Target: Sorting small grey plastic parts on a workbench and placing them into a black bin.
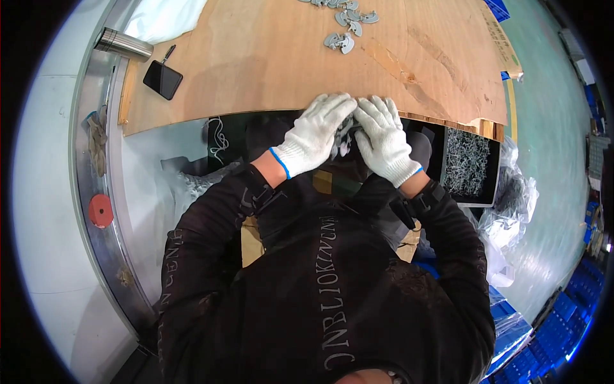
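My left hand (pixel 313 133) and my right hand (pixel 384 139), both in white knit gloves with blue cuff edges, rest at the near edge of the wooden tabletop (pixel 268 70). Their fingers are stretched out, pointing away from me and angled toward each other. In the gap between the palms, just below the table edge, show several small grey parts (pixel 345 137); whether either hand touches them is hard to make out. More grey curved parts (pixel 348 24) lie in a loose cluster farther up the table.
Left on the table are a black phone (pixel 163 80), a pen (pixel 169 54) and a steel tumbler (pixel 125 43). A black bin (pixel 495 169) of small metal pieces stands below the table's right side, beside clear plastic bags (pixel 511 205). A glove (pixel 97 141) and red disc (pixel 100 211) lie along the left ledge.
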`<state>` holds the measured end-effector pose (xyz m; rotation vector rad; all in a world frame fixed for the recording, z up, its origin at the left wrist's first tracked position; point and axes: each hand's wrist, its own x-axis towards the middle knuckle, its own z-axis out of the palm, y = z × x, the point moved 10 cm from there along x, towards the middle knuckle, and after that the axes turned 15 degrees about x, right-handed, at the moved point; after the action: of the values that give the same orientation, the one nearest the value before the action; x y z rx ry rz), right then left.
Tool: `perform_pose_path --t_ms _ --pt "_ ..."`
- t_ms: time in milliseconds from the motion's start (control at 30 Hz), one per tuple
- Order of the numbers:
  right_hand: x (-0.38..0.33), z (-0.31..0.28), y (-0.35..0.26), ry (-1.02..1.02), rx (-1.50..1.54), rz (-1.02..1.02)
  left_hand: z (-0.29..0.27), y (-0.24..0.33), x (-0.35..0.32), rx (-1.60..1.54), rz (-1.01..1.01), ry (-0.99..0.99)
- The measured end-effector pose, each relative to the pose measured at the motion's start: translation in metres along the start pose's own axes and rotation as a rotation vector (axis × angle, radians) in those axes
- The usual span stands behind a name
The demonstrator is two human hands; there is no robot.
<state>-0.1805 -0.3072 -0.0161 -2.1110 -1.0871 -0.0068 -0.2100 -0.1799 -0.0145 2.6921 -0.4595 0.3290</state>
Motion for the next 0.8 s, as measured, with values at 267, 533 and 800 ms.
perform_pose_path --t_ms 267,533,800 --pt "-0.003 -0.023 0.004 -0.043 0.139 -0.059 -0.017 0.009 0.01 0.049 0.081 -0.11" --pt "0.104 -0.052 0.116 0.222 0.159 0.178 -0.027 -0.156 0.097 0.292 -0.267 0.151" --pt "0.256 -0.046 0.2 0.184 -0.109 0.218 -0.03 -0.35 0.204 0.378 -0.564 0.154"
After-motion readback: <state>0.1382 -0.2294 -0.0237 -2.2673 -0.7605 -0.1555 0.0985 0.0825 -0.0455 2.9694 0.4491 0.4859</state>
